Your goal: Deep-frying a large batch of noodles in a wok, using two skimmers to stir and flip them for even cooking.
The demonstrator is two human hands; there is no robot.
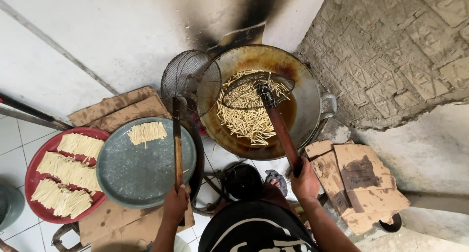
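My right hand [306, 179] grips the long wooden handle of a wire skimmer [257, 91], whose mesh basket is over the wok [308, 93] among pale dough sticks [248, 119] frying in dark oil. My left hand [175, 203] holds the wooden handle of a second, larger wire strainer [188, 81], which rests against the wok's left rim above the grey round tray [141, 166]. A small bundle of raw sticks [147, 132] lies at the far edge of that tray.
A red tray [36, 171] at the left holds three heaps of raw sticks. Flattened cardboard lies under the trays and at the right [364, 183]. A rough brick wall [391, 51] stands behind the wok. A dark burner [243, 181] sits below the wok near my sandalled foot.
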